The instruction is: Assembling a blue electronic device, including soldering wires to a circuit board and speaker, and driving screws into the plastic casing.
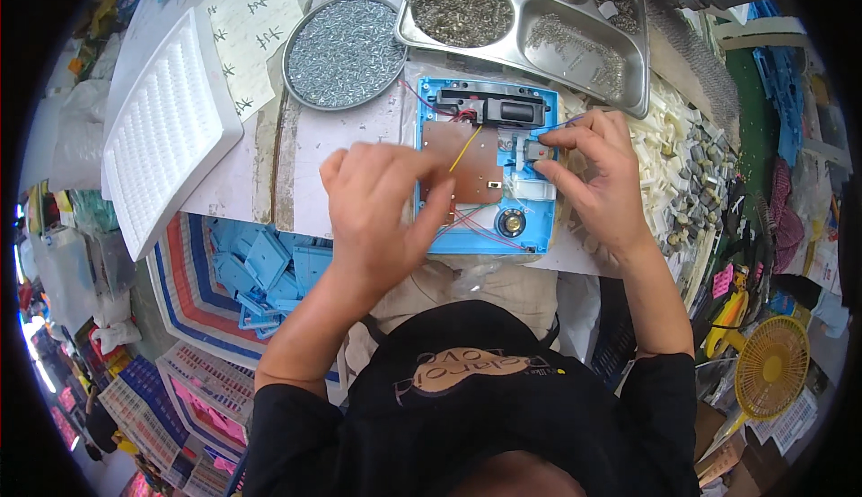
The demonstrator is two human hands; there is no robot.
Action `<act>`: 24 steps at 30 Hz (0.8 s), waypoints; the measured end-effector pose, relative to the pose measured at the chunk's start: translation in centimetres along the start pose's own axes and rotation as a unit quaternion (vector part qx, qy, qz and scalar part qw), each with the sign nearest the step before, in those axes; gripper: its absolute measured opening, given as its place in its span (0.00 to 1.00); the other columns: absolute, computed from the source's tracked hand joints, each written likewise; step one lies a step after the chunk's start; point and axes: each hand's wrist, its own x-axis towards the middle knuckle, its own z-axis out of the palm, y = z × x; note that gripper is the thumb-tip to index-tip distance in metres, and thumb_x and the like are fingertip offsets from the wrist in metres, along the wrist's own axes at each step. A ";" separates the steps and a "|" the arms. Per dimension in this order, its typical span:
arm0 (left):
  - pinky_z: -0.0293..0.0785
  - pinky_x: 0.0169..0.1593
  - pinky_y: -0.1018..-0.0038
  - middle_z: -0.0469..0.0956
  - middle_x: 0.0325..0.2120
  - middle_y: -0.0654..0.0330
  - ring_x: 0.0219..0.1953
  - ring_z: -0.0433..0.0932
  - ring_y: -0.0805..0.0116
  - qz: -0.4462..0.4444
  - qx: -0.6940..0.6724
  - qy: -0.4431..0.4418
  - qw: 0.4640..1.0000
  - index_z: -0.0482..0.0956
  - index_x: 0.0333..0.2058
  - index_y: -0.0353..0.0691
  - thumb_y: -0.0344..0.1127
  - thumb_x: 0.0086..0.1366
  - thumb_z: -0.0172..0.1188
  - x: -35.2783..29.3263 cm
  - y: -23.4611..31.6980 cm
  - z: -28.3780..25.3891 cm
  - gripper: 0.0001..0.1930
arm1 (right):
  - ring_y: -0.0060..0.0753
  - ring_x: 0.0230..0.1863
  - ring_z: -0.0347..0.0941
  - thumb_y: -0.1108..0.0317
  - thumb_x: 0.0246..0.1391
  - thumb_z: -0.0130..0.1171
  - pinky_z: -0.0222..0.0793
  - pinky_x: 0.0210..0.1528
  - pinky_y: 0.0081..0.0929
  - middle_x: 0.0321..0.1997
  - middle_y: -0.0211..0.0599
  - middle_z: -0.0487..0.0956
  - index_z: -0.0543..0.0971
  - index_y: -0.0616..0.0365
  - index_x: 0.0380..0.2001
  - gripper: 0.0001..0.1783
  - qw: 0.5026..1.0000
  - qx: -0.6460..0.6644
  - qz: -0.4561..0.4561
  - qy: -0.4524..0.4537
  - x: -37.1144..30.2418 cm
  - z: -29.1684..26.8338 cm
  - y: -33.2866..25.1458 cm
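Observation:
A blue plastic casing (488, 244) lies open on the bench in front of me. Inside it are a brown circuit board (440, 142), a black battery-box-like part (514, 113), a round speaker (511, 222) and thin red wires. My right hand (600, 169) reaches in at the casing's right edge, thumb and forefinger closed on a small grey block-shaped part (537, 150) seated there. My left hand (377, 196) hovers over the casing's left side, smeared by motion. Its fingertips are by the end of a yellow wire (466, 148); whether they grip it is unclear.
Behind the casing stand a round tray of small screws (346, 52) and a metal compartment tray (503, 46) of small springs and metal parts. Loose white and grey pieces (669, 156) heap at right. A white ribbed tray (171, 133) sits left; blue plastic parts (265, 263) fill a striped bag below.

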 end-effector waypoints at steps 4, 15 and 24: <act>0.61 0.46 0.66 0.81 0.32 0.63 0.36 0.77 0.64 0.006 -0.004 0.023 1.000 0.85 0.40 0.44 0.30 0.53 0.70 1.9 -0.9 0.9 0.13 | 0.40 0.43 0.68 0.68 0.43 0.74 0.65 0.49 0.33 0.34 0.35 0.77 0.86 0.58 0.35 0.13 0.997 0.019 0.051 -0.046 0.7 -0.6 -0.3; 0.78 0.34 0.72 0.83 0.38 0.54 0.35 0.83 0.62 0.094 -0.135 -0.033 0.986 0.86 0.37 0.34 0.21 0.56 0.68 4.1 -0.8 2.9 0.09 | 0.27 0.31 0.72 0.68 0.52 0.72 0.67 0.35 0.23 0.31 0.34 0.82 0.87 0.59 0.37 0.10 0.944 0.236 0.219 0.074 1.1 0.0 -1.1; 0.78 0.32 0.75 0.82 0.30 0.56 0.29 0.84 0.69 -0.150 -0.320 -0.212 0.911 0.83 0.39 0.34 0.23 0.61 0.64 5.4 1.3 3.4 0.07 | 0.38 0.29 0.75 0.66 0.45 0.74 0.66 0.36 0.34 0.27 0.32 0.81 0.84 0.52 0.28 0.08 0.982 0.039 -0.138 0.124 0.7 0.4 -1.4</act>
